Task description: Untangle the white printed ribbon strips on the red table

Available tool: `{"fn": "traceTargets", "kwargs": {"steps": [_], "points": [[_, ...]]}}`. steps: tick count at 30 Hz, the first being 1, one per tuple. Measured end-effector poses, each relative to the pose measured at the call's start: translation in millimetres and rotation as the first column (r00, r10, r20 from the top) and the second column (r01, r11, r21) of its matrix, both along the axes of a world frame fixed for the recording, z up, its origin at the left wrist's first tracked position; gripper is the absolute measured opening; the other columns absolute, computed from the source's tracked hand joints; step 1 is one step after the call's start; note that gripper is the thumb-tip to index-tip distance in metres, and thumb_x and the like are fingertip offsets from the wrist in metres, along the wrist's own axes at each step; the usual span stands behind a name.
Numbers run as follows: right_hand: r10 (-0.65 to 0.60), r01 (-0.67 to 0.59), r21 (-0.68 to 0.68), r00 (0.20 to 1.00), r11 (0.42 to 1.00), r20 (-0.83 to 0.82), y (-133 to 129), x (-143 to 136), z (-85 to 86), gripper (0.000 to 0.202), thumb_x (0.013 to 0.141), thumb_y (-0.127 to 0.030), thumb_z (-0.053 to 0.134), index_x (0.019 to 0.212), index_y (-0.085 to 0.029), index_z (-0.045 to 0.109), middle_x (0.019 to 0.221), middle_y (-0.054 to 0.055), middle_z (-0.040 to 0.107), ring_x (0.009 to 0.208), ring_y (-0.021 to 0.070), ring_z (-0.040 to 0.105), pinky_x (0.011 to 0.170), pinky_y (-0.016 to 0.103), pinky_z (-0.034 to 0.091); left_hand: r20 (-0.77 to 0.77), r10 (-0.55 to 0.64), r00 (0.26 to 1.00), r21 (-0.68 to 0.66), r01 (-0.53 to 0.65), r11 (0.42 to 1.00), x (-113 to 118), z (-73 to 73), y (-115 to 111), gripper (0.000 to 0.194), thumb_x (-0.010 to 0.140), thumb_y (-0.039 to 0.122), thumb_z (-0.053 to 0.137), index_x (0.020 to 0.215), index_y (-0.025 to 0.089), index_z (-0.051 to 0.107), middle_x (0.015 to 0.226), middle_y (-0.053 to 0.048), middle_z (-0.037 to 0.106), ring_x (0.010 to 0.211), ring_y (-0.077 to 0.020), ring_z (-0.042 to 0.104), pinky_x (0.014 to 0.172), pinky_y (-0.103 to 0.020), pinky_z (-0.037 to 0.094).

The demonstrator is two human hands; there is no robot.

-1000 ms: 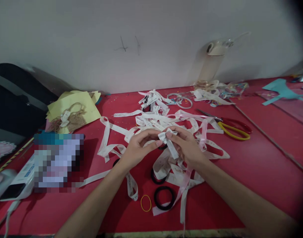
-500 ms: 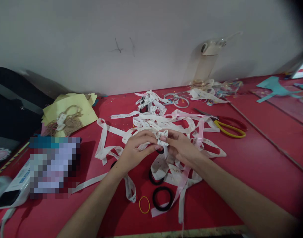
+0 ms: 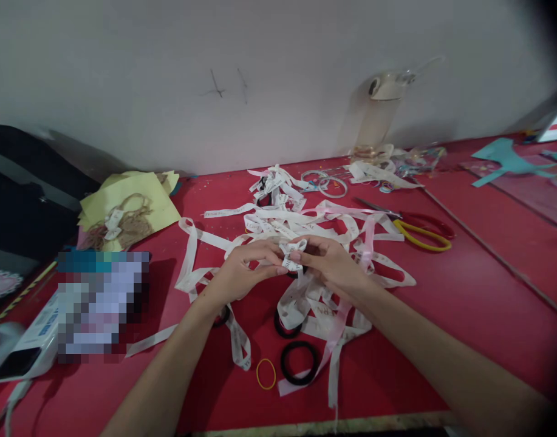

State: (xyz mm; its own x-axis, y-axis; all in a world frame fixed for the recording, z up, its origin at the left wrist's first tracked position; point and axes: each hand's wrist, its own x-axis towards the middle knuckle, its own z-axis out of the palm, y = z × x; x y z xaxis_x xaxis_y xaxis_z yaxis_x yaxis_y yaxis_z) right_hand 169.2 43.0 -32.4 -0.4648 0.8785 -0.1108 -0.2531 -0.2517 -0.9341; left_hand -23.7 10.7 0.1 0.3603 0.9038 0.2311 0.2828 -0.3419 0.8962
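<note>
Between my hands is a small bow of white printed ribbon (image 3: 294,255). My left hand (image 3: 248,270) pinches its left side between thumb and fingers. On the right side, my right hand (image 3: 330,264) grips the same bow, thumb across its front. Part of a black hair band shows just under the bow. White ribbon strips (image 3: 291,306) lie beneath and around both hands, with a pink ribbon (image 3: 367,243) among them. Nearer the front edge are a black hair band (image 3: 299,363) and a yellow rubber band (image 3: 266,374).
Scissors (image 3: 421,237) with red and yellow handles lie at the right. A clear bottle (image 3: 378,118) stands by the wall. Yellow paper (image 3: 157,200) bearing twine (image 3: 135,224) is at the left, near a dark bag (image 3: 27,200) and a white device (image 3: 32,346).
The bow has shifted slightly left and turned, its front now more spread out. My left hand has moved a little left, and the fingers of both hands have adjusted on the bow.
</note>
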Motion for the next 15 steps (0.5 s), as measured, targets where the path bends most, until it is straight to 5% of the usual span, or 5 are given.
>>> {"fn": "traceTargets", "kwargs": {"steps": [7, 15], "points": [[-0.008, 0.004, 0.035, 0.995, 0.999, 0.101, -0.2, 1.1, 3.8, 0.04, 0.065, -0.035, 0.078, 0.099, -0.02, 0.067, 0.077, -0.001, 0.065, 0.061, 0.0084, 0.055, 0.049, 0.019, 0.039, 0.027, -0.017, 0.999, -0.046, 0.018, 0.999, -2.1, 0.8, -0.3, 0.008, 0.077, 0.026, 0.069, 0.073, 0.019, 0.069, 0.089, -0.005, 0.068, 0.09, -0.0181, 0.062, 0.087, -0.032, 0.045], [-0.063, 0.023, 0.187, 0.976, 0.982, 0.209, 0.3, 0.6, 0.2, 0.036, 0.068, -0.041, 0.076, 0.097, -0.021, 0.068, 0.07, -0.002, 0.062, 0.059, 0.0087, 0.052, 0.051, 0.021, 0.038, -0.063, -0.004, 0.998, -0.104, -0.003, 0.995, -6.2, 3.2, -0.8, 0.014, 0.077, 0.032, 0.068, 0.07, 0.02, 0.069, 0.089, -0.005, 0.068, 0.091, -0.0194, 0.061, 0.089, -0.034, 0.043]]}}
